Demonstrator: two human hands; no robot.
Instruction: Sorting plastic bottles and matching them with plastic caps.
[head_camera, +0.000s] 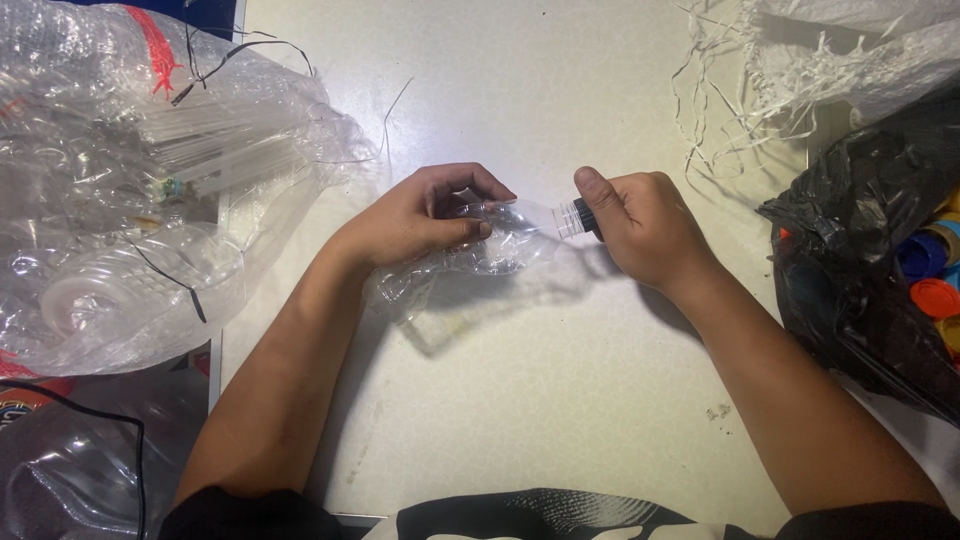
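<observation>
- Far left of the frame: a big clear plastic sack (130, 190) stuffed with crushed clear bottles, tied with thin black cord, slumped over the bench (520, 80) edge; seemingly a holding bag for one sorted kind.
- Lower left corner: a second clear bag (70, 460), darker inside, contents too dim to tell.
- Left of centre: left hand (425, 215) clamped around the body of a crumpled clear bottle (490, 245), thumb on the near side and fingers curled over the top, apparently to keep it from turning.
- Centre of the frame: bottle lying sideways just above the pale bench, neck pointing toward the right side of the picture, base near the left wrist, body flattened and creased.
- Right of centre: right hand (645, 225) closed on the dark cap (588, 218) at the bottle's neck, thumb laid along the top, a grip suited to twisting against the other hand's hold.
- Hands apart, joined only by the bottle held between them.
- Upper right: loose white plastic strands (740, 90) trailing over the bench from a pale woven sack (880, 50).
- Right edge: a black bag (860, 250) gaping open, loose bottle caps (935, 280) in blue, orange and yellow showing inside, kept apart from the bottles.
</observation>
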